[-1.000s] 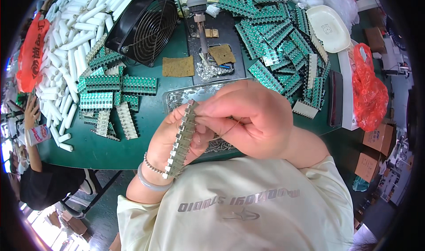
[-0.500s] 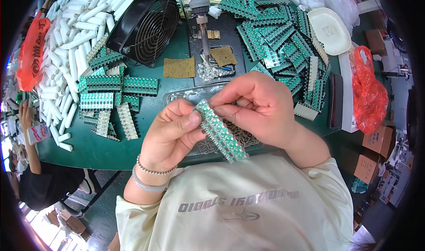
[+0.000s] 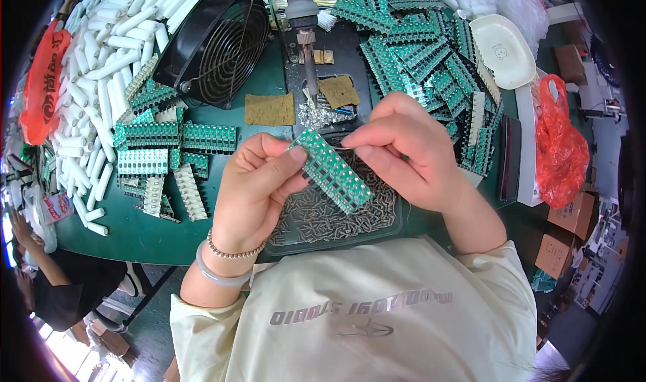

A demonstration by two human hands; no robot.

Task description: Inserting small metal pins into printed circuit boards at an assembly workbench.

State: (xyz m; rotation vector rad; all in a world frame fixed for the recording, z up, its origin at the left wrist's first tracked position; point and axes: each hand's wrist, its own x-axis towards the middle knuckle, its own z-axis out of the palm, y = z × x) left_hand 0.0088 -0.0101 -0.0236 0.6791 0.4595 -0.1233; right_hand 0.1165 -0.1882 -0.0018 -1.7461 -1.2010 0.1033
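My left hand [image 3: 259,180] pinches the upper left end of a green circuit board panel [image 3: 334,175]. The panel slants down to the right, its face dotted with bright solder spots. Just right of its upper end, my right hand [image 3: 410,154] is closed, thumb and forefinger pinching a thin metallic piece [image 3: 344,147] too small to name. Under both hands lies a clear shallow tray [image 3: 398,224] full of small grey metal parts [image 3: 323,222]. Beyond the hands a soldering iron [image 3: 309,62] points down over a heap of silvery solder scraps [image 3: 323,116].
More green board panels are piled at the left [image 3: 153,134] and right [image 3: 431,52]. A black fan [image 3: 225,52], white tubes [image 3: 101,102], brown sponge pads [image 3: 269,109], a cream dish [image 3: 503,51] and red plastic bags [image 3: 562,140] surround the work. Another person's arm [image 3: 42,257] is at far left.
The panel has turned its face more squarely into view and risen slightly. My right hand has moved slightly up and back from its upper end, uncovering more of the tray.
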